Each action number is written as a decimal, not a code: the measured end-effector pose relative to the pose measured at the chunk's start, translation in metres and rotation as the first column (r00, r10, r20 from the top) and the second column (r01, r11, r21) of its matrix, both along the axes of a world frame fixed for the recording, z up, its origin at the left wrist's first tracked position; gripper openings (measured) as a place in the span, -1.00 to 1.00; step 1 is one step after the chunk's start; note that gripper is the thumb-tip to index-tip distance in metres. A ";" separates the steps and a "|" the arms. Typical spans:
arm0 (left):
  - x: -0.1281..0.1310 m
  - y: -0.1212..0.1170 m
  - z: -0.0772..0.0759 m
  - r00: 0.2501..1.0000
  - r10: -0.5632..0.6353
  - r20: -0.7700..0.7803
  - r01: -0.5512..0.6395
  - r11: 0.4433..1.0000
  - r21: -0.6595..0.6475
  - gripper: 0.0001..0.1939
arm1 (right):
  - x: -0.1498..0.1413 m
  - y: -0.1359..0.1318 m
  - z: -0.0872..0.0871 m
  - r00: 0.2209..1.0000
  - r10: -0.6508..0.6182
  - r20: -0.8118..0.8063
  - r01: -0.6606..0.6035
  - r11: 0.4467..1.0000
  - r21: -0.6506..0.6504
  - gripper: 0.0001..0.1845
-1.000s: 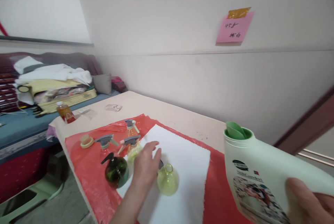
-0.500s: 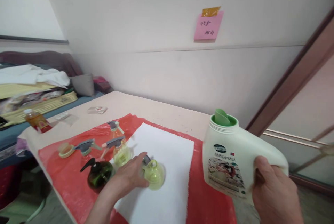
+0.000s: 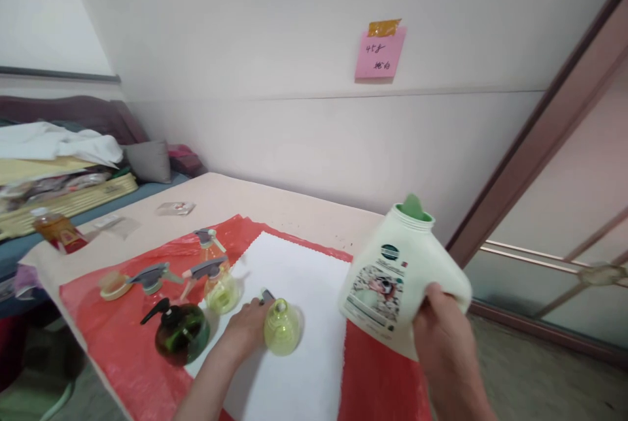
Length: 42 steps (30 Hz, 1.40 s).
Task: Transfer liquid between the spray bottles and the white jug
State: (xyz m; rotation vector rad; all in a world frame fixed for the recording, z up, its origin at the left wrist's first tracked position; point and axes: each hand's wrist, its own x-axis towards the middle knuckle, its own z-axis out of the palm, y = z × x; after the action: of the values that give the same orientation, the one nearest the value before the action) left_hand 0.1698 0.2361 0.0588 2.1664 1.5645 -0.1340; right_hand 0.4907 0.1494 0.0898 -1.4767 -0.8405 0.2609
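The right hand (image 3: pixel 444 336) is closed tight on the handle of a big pale green jug (image 3: pixel 387 297), which leans a bit and has its mouth open at the top. A green piece (image 3: pixel 413 206) pokes up out of that mouth. You can't see through the jug's sides, so what is in it is hidden. At nine o'clock from the right hand sits a little round yellow-green bottle (image 3: pixel 282 329) with no top on, standing on a white sheet (image 3: pixel 314 277) over red plastic (image 3: pixel 383 375). It is see-through, but I can't tell if anything is in it. The left hand (image 3: pixel 249 325) is right by it, so the bottle is at three o'clock from that hand. Its fingertips are by a small gray piece (image 3: pixel 266 295) at one o'clock, partly hidden, and I can't tell if they pinch it. The two hands are well apart. From the left hand, a dark green bottle (image 3: pixel 182 337) with a black pump is at nine o'clock, and a yellow-green spray bottle (image 3: pixel 222 293) is near eleven. Another spray top (image 3: pixel 153 277) is near ten; its see-through bottle is hard to make out on the red. Farther out at ten, a bottle (image 3: pixel 59 231) holds orange-brown stuff. Both arms are cut off at the bottom.
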 end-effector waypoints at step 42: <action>-0.017 -0.024 0.074 0.596 0.186 0.782 -0.313 0.950 0.013 -0.22 | -0.124 -0.019 0.076 0.961 -0.027 0.274 -0.005 0.993 0.115 -0.38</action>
State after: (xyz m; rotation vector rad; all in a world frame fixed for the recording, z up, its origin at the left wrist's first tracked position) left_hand 0.1524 0.2116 0.1329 1.6711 1.3219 0.9324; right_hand 0.3671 0.1300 0.1662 -1.4278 -1.0523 -0.0031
